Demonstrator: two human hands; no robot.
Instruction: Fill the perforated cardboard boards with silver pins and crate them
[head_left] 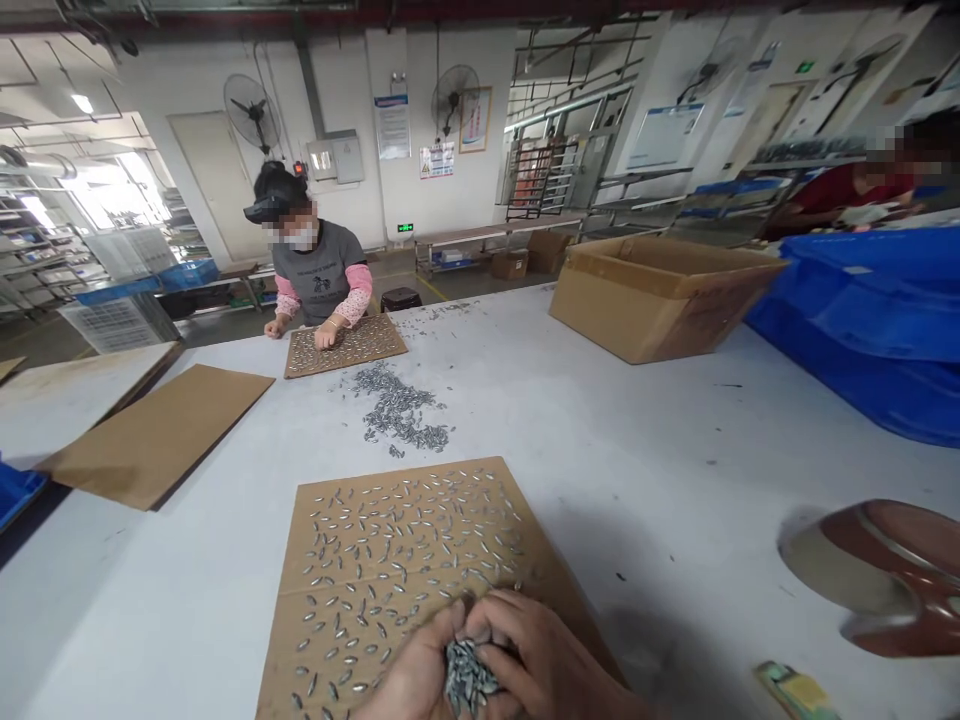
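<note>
Cupped together, my left hand [420, 665] and my right hand [544, 650] hold a heap of small grey spindle-shaped metal pieces [469, 678]. The fingers of both hands curl around the heap, and its underside is hidden. Below them lies a brown cardboard sheet [289, 590], with many similar pieces spread apart across it in loose rows. A loose pile of the same metal pieces [401, 410] rests on the white table [510, 400] beyond the sheet's far edge.
Across the table a co-worker [319, 270] bends over another piece-covered cardboard sheet [300, 368]. A bare cardboard sheet [165, 430] lies left. An open carton [637, 310] and blue bins [862, 330] stand right, with a reddish-brown object [892, 570] and a yellow-green item [799, 690] nearer me.
</note>
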